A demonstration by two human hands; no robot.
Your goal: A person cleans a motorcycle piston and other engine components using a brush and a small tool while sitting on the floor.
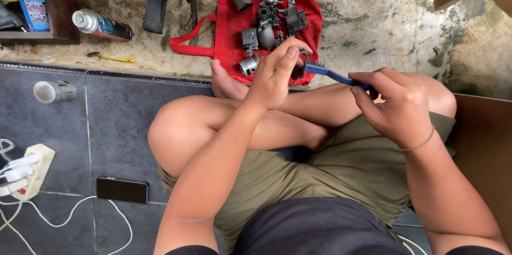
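I sit cross-legged on the floor. My left hand [277,71] is closed around a small dark metal part, mostly hidden by the fingers. My right hand [397,103] grips the handle of a blue brush [325,72], whose bristle end touches the part in my left hand. Just beyond my hands lies a red cloth bag [234,26] spread flat, with several grey metal engine parts [266,23] and two cylindrical pieces on it.
A spray can [101,25] and a small yellow tool [109,58] lie on the concrete at the left. A metal cup [53,91], a black phone [121,189] and a white power strip [24,172] with cables rest on dark tiles. A brown board [482,143] is at the right.
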